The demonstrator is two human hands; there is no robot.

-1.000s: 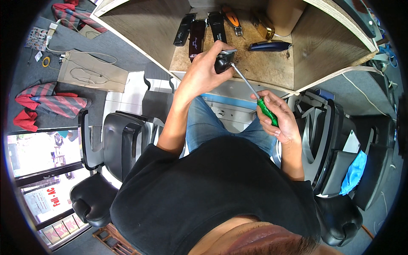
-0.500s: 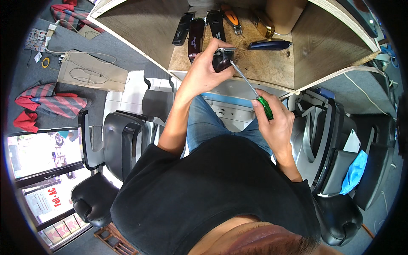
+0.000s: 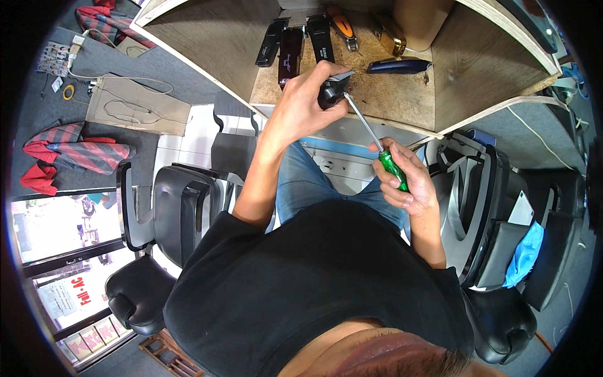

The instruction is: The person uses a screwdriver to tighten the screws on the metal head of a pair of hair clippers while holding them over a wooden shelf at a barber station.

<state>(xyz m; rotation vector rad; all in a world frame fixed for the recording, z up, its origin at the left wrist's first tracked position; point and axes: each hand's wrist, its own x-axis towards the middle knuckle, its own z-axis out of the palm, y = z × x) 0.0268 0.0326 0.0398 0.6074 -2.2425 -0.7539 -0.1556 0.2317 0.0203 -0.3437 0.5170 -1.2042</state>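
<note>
My left hand is wrapped round a dark hair clipper, whose metal blade end points up and to the right. In my right hand is a screwdriver with a green handle and a long metal shaft. Its tip meets or nearly meets the clipper's right side; I cannot tell which. Behind my left hand, on the wooden shelf, lie a dark red clipper, two black clippers and an orange-and-black clipper.
A dark blue clipper and a gold one lie on the shelf to the right. Wooden side panels rise around it. Black padded chairs stand left and right of me. A cable crosses a cardboard sheet at left.
The clipper in my left hand has tilted, its blade end turning. My right hand has shifted slightly down and right along with the screwdriver, and its fingers have rolled round the handle.
</note>
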